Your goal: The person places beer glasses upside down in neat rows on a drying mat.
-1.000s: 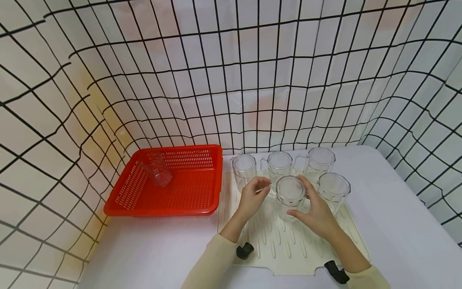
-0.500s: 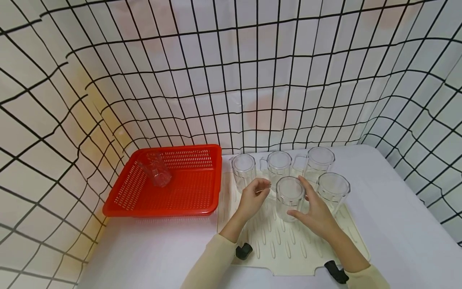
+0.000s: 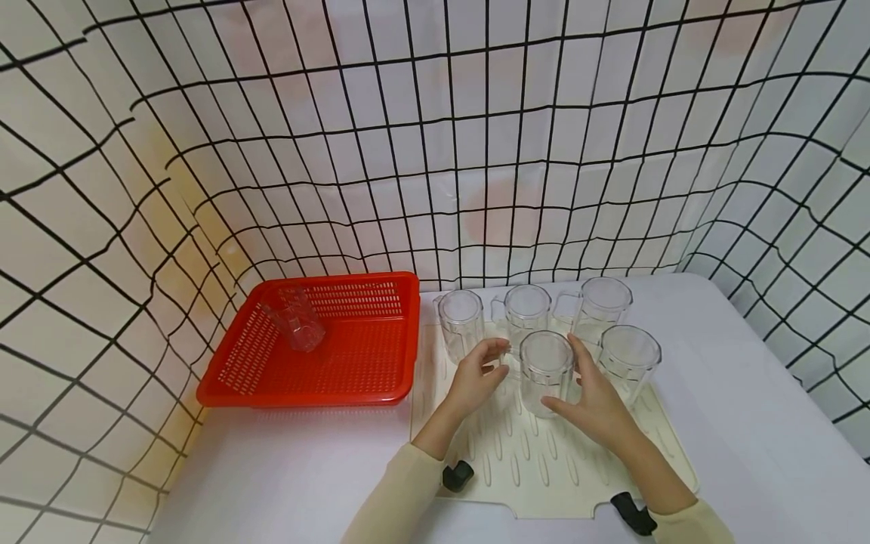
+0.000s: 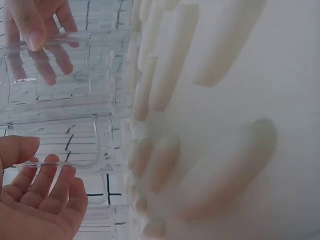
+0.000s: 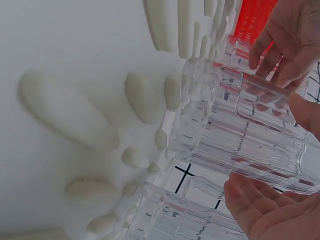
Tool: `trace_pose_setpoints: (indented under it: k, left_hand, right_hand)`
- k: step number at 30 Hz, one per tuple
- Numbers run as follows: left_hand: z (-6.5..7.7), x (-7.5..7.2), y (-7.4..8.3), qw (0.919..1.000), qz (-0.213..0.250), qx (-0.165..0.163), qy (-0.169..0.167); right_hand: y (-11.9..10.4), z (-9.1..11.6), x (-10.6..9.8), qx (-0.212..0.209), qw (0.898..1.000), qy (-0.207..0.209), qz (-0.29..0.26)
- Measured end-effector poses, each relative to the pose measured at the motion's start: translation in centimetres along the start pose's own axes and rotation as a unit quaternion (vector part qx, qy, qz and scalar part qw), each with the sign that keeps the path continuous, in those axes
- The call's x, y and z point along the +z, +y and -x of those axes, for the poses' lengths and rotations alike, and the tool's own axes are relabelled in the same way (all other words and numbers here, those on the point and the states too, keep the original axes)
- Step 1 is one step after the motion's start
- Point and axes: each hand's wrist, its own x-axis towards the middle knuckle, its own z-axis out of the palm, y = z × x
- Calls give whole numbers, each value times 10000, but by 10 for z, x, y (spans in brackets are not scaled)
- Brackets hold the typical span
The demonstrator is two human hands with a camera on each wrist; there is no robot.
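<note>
In the head view, a clear glass mug (image 3: 547, 381) stands upright on the ridged cream mat (image 3: 523, 483), its handle turned left. My right hand (image 3: 598, 404) grips the mug's right side, thumb in front and fingers behind. My left hand (image 3: 476, 376) holds at the handle; in the left wrist view its curled fingertips meet the bar of the handle (image 4: 96, 142), with the thumb slightly apart. The right wrist view shows the mug's ribbed wall (image 5: 245, 135) between thumb and fingers. How firmly either hand presses cannot be told.
Several similar mugs stand close by: one mug (image 3: 461, 321) at back left, another (image 3: 526, 308) at back centre, others (image 3: 603, 298) to the right. A red basket (image 3: 360, 389) sits left of the mat with one glass mug (image 3: 302, 329) lying tilted inside. Black grid wall (image 3: 485, 162) behind.
The thumb and index finger of my left hand have spread a little apart by the handle. The mug and my right hand stay nearly where they were.
</note>
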Motion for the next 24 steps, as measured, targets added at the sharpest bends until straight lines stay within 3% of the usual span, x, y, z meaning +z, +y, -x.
trace_pose_setpoints:
  k: [6,14,19,24]
  left_hand:
    - [3,1,-7,9999,-116,-65,-60]
    - [8,-5,-17,9985,-327,-434,-63]
    - [14,-14,-20,9992,-187,-358,-27]
    - [24,-23,-17,9994,-64,-339,86]
  right_hand:
    - [1,6,1,185,9996,-109,174]
    - [0,20,0,227,9995,-207,72]
    - [2,30,-4,199,9995,-231,43]
    - [8,44,-10,401,9974,-523,306]
